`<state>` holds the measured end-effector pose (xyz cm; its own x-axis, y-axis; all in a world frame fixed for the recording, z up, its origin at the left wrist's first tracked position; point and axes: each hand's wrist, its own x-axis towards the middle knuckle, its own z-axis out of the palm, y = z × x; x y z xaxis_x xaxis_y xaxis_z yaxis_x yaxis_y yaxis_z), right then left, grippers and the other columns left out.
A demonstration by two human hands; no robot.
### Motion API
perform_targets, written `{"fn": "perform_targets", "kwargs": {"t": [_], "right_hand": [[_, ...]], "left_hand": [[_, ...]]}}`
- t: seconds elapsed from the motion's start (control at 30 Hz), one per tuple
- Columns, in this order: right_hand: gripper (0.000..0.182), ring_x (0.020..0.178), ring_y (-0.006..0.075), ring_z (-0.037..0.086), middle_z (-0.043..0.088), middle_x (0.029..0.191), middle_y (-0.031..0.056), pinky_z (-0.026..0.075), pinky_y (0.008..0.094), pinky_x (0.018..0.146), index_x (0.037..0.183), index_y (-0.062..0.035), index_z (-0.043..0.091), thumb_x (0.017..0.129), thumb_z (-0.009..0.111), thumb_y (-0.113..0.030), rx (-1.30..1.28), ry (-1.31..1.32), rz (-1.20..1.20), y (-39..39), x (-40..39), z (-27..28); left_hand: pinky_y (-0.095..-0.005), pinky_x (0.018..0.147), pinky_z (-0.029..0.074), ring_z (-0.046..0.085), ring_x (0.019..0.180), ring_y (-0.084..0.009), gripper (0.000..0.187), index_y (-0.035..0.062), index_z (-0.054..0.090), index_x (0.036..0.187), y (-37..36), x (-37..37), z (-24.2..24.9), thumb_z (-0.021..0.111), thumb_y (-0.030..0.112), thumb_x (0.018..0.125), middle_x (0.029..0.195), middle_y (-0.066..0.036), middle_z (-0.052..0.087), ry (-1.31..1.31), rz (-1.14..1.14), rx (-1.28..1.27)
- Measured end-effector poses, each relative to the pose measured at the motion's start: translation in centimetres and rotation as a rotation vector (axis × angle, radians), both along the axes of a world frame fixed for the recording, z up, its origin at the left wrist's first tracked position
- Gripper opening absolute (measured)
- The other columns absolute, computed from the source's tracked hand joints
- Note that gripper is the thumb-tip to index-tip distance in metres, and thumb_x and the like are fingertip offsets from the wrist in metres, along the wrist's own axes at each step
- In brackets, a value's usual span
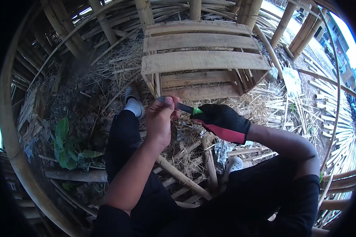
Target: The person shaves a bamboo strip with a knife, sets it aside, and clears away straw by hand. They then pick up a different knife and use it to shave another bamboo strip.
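My right hand (221, 122), in a black and red work glove, is wrapped round the handle of a knife (184, 108) with a bright green band where handle meets blade. The dark blade points left, toward my bare left hand (162, 114). There my thumb and fingers pinch the blade near its tip, covering part of it. Just beyond both hands stands a slatted wooden crate (205, 61), its open side facing me.
Dry straw and bamboo pieces (182, 175) litter the ground between my feet. A leafy green plant (65, 146) grows at the left. Bamboo posts (283, 23) rise behind the crate, and many cut bamboo poles (336, 130) lie at the right beside a clear plastic bag (292, 81).
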<state>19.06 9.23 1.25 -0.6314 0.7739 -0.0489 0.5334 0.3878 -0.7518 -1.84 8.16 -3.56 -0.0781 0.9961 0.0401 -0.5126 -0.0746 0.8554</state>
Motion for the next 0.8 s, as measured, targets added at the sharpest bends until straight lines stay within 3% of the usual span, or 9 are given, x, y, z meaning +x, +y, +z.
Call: {"fn": "perform_targets", "kwargs": {"t": [0.1, 0.17, 0.2, 0.3, 0.33, 0.43, 0.5, 0.63, 0.8], "right_hand": [[0.039, 0.064, 0.0196, 0.057, 0.058, 0.074, 0.0095, 0.045, 0.0344, 0.061, 0.121, -0.0103, 0.064, 0.101, 0.055, -0.042, 0.128, -0.043, 0.049, 0.8, 0.2, -0.1], [0.054, 0.059, 0.0103, 0.048, 0.050, 0.069, -0.0004, 0.039, 0.0278, 0.056, 0.121, -0.0119, 0.067, 0.100, 0.046, -0.057, -0.691, 0.105, -0.082, 0.3, 0.2, 2.1], [0.065, 0.059, 0.0055, 0.039, 0.042, 0.068, -0.0061, 0.034, 0.0240, 0.054, 0.119, -0.0125, 0.069, 0.098, 0.039, -0.066, -0.656, 0.106, -0.086, -0.3, 0.2, 3.2], [0.061, 0.059, 0.0061, 0.043, 0.046, 0.068, -0.0048, 0.037, 0.0246, 0.055, 0.114, -0.0112, 0.071, 0.099, 0.042, -0.062, -0.555, 0.021, -0.014, 0.2, 1.6, 4.4], [0.057, 0.059, 0.0056, 0.045, 0.051, 0.070, -0.0039, 0.039, 0.0251, 0.056, 0.109, -0.0099, 0.072, 0.100, 0.044, -0.059, -0.442, 0.036, 0.018, 0.5, 2.4, 4.3], [0.049, 0.058, 0.0050, 0.047, 0.059, 0.074, -0.0022, 0.039, 0.0234, 0.054, 0.100, -0.0078, 0.072, 0.100, 0.050, -0.052, -0.259, 0.025, -0.157, 1.0, 5.4, 5.0], [0.044, 0.055, 0.0043, 0.042, 0.055, 0.069, -0.0028, 0.035, 0.0233, 0.051, 0.097, -0.0067, 0.070, 0.102, 0.050, -0.045, -0.220, 0.142, -0.282, 1.4, 7.7, 5.1], [0.039, 0.052, 0.0033, 0.036, 0.039, 0.061, -0.0064, 0.030, 0.0224, 0.049, 0.095, -0.0095, 0.068, 0.103, 0.049, -0.042, -0.198, 0.067, -0.545, 0.4, 13.3, 6.0], [0.033, 0.065, 0.0030, 0.046, 0.062, 0.080, -0.0036, 0.035, 0.0190, 0.056, 0.115, -0.0101, 0.069, 0.102, 0.054, -0.036, -0.350, 0.248, -0.802, -0.2, 22.4, -3.9]], "left_hand": [[-0.0254, 0.065, 0.048, 0.059, 0.071, -0.0100, 0.018, 0.0022, 0.070, 0.096, 0.7, -0.3, 0.1, 0.066, 0.020, 0.096, 0.088, -0.006, 0.070, 0.039, -0.071, 0.034], [-0.0253, 0.065, 0.048, 0.059, 0.071, -0.0091, 0.019, 0.0019, 0.070, 0.096, 0.1, 0.5, 0.3, 0.066, 0.020, 0.096, 0.088, -0.006, 0.070, 0.118, -0.128, 0.111], [-0.0251, 0.066, 0.048, 0.059, 0.072, -0.0083, 0.019, 0.0017, 0.070, 0.095, -0.1, 1.1, 0.4, 0.067, 0.021, 0.096, 0.087, -0.005, 0.070, 0.192, -0.187, 0.195], [-0.0257, 0.071, 0.050, 0.061, 0.074, -0.0085, 0.020, 0.0007, 0.069, 0.098, -0.3, 2.0, 0.8, 0.067, 0.021, 0.095, 0.087, -0.004, 0.070, 0.165, -0.237, 0.157], [-0.0273, 0.075, 0.052, 0.063, 0.087, -0.0122, 0.032, 0.0013, 0.064, 0.113, 0.2, 1.5, 1.3, 0.068, 0.027, 0.094, 0.104, -0.008, 0.068, 0.238, -0.375, 0.252], [-0.0295, 0.085, 0.050, 0.061, 0.108, -0.0169, 0.046, 0.0020, 0.053, 0.128, 1.1, 4.2, 4.4, 0.067, 0.030, 0.095, 0.125, -0.013, 0.059, 0.192, -0.395, 0.370], [-0.0356, 0.095, 0.047, 0.052, 0.125, -0.0222, 0.053, 0.0042, 0.046, 0.136, 4.2, 4.1, 4.6, 0.063, 0.035, 0.097, 0.137, -0.014, 0.050, 0.502, -0.346, 0.474], [-0.0444, 0.112, 0.032, 0.044, 0.136, -0.0325, 0.045, 0.0085, 0.049, 0.138, 12.1, 5.2, 6.6, 0.049, 0.036, 0.102, 0.144, -0.014, 0.048, 1.363, 0.045, 0.816], [-0.0463, 0.116, 0.025, 0.038, 0.141, -0.0316, 0.044, 0.0160, 0.048, 0.142, 21.4, 5.3, 0.3, 0.045, 0.035, 0.103, 0.151, -0.012, 0.043, 1.747, 0.174, 0.687]]}}
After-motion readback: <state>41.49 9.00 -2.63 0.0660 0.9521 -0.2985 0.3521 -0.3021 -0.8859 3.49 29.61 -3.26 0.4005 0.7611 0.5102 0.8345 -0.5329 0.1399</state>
